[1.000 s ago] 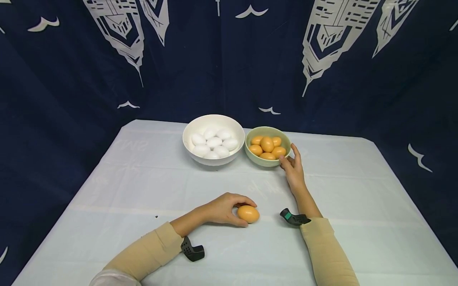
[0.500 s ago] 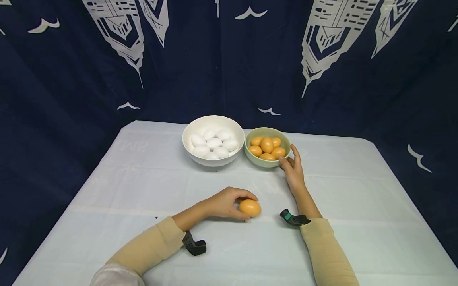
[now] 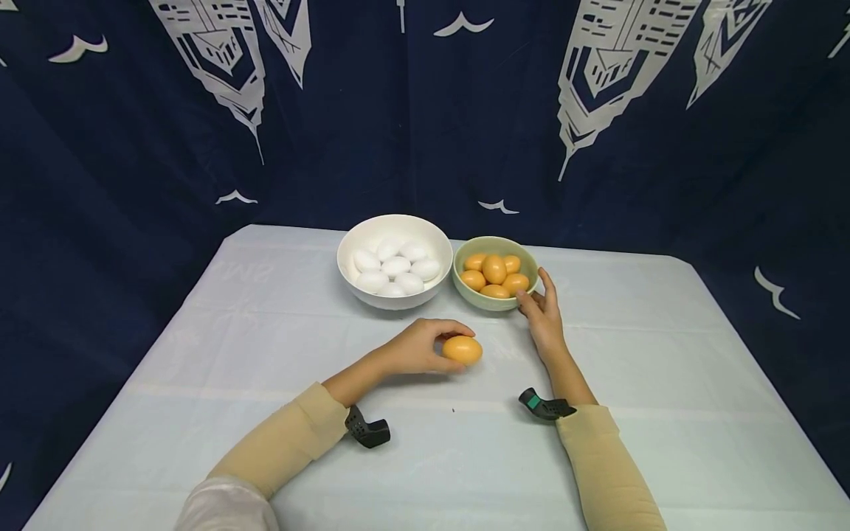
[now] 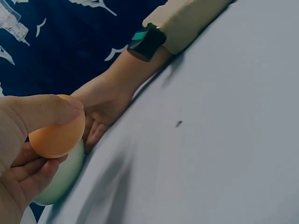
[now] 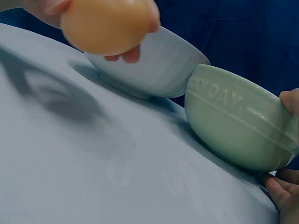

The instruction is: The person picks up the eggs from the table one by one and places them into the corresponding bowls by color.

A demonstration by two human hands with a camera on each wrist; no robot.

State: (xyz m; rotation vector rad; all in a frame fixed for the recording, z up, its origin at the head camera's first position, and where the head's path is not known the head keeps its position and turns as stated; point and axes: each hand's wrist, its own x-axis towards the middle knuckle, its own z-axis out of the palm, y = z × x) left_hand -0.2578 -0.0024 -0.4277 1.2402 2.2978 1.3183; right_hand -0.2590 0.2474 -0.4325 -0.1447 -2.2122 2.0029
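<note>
My left hand (image 3: 415,349) pinches a brown egg (image 3: 464,350) between thumb and fingers, above the table in front of the bowls. The wrist views show the egg lifted, with its shadow on the cloth. My right hand (image 3: 547,323) holds the right side of a small green bowl (image 3: 479,301); the right wrist view shows a thumb (image 5: 290,100) at its rim and fingers (image 5: 279,192) low by its base. Several brown eggs (image 3: 494,269) lie in this bowl. Touching or nearly touching it on the left is a larger white bowl (image 3: 392,301) with several white eggs (image 3: 395,266).
A white cloth (image 3: 265,354) covers the table. Behind its far edge hangs a dark blue curtain (image 3: 398,147) with white prints. Each wrist wears a black camera mount, one on the left (image 3: 367,428) and one on the right (image 3: 546,405).
My left hand has moved the brown egg away from me, up off the table and towards the bowls. The right hand and both bowls have stayed in place.
</note>
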